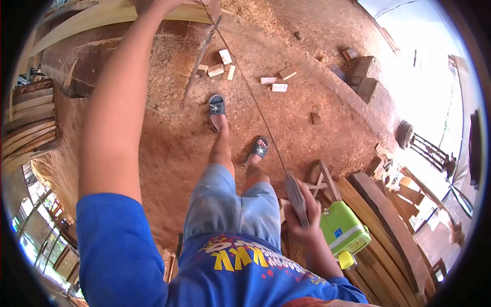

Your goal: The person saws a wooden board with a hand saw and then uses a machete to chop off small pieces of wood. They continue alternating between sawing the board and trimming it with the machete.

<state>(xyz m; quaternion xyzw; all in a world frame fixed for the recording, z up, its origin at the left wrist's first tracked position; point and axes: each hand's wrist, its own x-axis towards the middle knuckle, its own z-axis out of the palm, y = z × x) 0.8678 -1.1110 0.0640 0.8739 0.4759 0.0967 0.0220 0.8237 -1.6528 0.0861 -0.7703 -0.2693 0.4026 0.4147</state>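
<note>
My right hand [305, 212] is wrapped around the wooden handle [296, 199] of a handsaw. Its long thin blade [250, 94], seen almost edge-on, runs up and left to the curved wooden board [102, 23] at the top. My left arm stretches up to that board, where my left hand [153, 5] rests at its edge. The frame's top border cuts off most of the left hand, so its fingers are hidden. Under the board lies a dark, sawdust-strewn work surface [117, 56].
Small wood offcuts [216, 70] lie on the dirt floor ahead of my sandalled feet. Stacked boards [30, 120] stand at left. A green jerrycan [340, 227] sits beside long planks [394, 220] at right. Dark blocks [365, 77] are further off.
</note>
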